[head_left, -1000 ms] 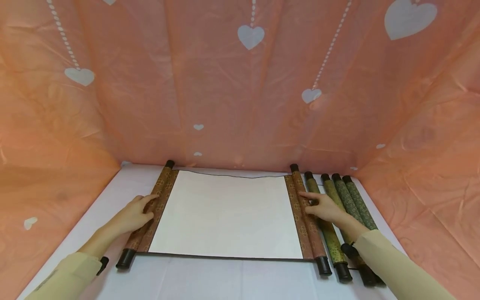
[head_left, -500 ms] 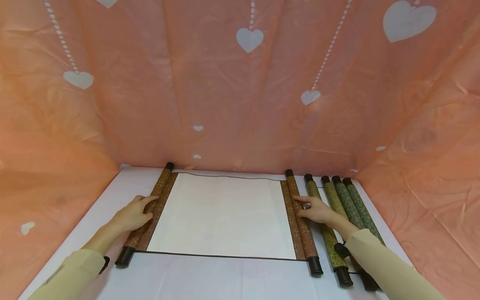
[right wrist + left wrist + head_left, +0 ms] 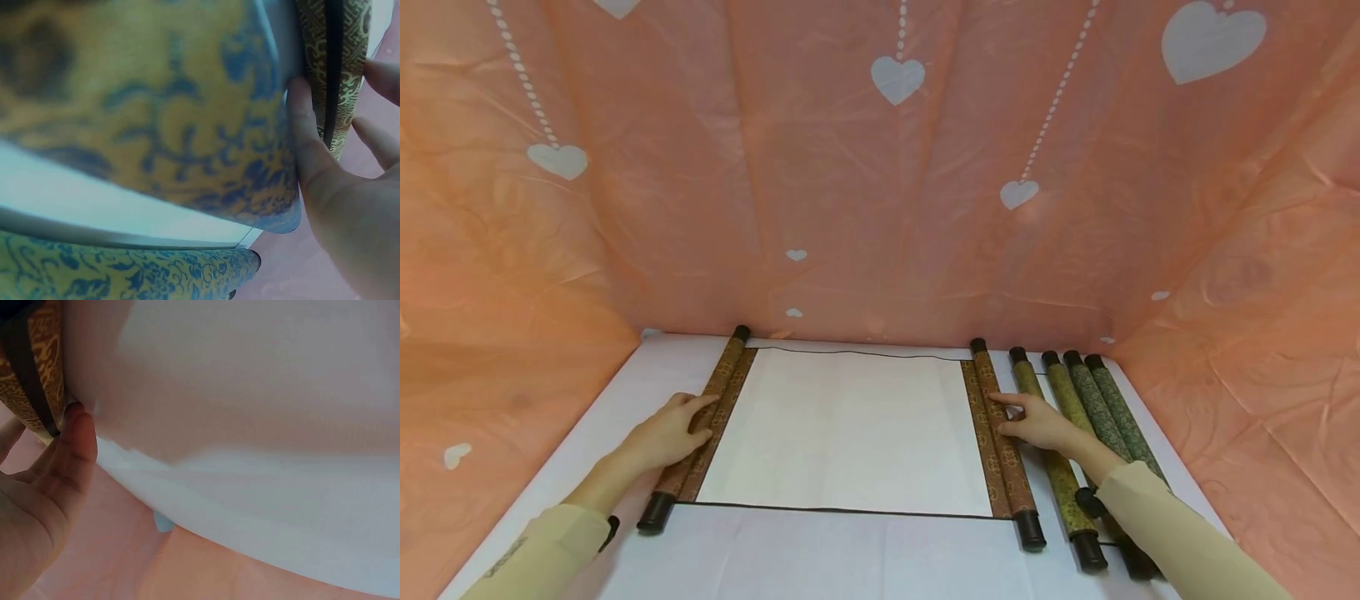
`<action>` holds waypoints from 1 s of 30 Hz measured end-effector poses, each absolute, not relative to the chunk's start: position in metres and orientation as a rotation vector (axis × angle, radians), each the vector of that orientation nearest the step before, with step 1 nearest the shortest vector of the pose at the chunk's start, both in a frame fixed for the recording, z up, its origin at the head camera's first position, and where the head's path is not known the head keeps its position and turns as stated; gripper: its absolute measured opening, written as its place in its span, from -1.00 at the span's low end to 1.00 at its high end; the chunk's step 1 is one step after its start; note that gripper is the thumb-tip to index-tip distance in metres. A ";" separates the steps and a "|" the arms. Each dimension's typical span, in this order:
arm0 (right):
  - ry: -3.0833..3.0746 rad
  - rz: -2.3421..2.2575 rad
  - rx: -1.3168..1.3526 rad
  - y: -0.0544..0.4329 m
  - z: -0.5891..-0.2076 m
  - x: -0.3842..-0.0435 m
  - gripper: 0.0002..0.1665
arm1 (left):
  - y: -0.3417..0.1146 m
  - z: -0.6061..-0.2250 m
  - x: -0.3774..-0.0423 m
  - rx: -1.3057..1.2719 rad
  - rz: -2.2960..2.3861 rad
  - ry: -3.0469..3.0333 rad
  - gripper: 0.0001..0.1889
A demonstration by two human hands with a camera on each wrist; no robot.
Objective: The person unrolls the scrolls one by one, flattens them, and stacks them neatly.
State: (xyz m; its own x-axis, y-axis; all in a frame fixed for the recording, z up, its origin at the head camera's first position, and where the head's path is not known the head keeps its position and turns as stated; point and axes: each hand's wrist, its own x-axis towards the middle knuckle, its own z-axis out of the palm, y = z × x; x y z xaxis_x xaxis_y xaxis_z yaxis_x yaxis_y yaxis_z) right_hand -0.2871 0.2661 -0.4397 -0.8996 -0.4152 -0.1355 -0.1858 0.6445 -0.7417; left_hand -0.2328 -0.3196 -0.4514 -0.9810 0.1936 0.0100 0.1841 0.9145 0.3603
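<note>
A scroll [image 3: 850,433] lies partly unrolled, its white paper face up between two brown-gold patterned rolled ends with black knobs. My left hand [image 3: 662,432] grips the left roller [image 3: 726,358], index finger along its top and thumb at its inner side. On the right roller [image 3: 1017,479], my right hand [image 3: 1041,422] pinches near the middle with thumb and fingers. In the left wrist view, the fingers [image 3: 72,456] curl at the patterned roll [image 3: 47,356]. The right wrist view shows the thumb [image 3: 306,131] against the brown roll [image 3: 353,44].
Several rolled scrolls lie to the right, a yellow-green one [image 3: 1060,483] closest to the right hand and dark green ones [image 3: 1116,404] beyond, partly under the forearm. A white cloth [image 3: 820,554] covers the table. Orange curtains [image 3: 850,208] with hearts enclose the back and sides.
The right hand and right roller have shifted left, away from the yellow-green scroll, and the open paper has narrowed. Most recently, the left hand and roller have edged slightly right.
</note>
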 end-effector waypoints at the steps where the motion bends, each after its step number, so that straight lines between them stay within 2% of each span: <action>1: 2.575 -1.104 -0.494 0.266 -0.439 -0.287 -0.24 | -0.318 -0.451 -0.232 0.293 0.562 3.045 -0.32; 15: 2.657 -0.946 -0.611 0.258 -0.431 -0.266 -0.20 | -0.290 -0.444 -0.216 0.380 0.397 3.222 -0.37; 23: 2.751 -1.005 -0.655 0.261 -0.425 -0.253 -0.28 | -0.242 -0.425 -0.223 0.470 0.510 3.235 -0.44; 30: 2.913 -1.060 -0.675 0.272 -0.415 -0.241 -0.32 | -0.180 -0.413 -0.243 0.544 0.665 3.187 -0.41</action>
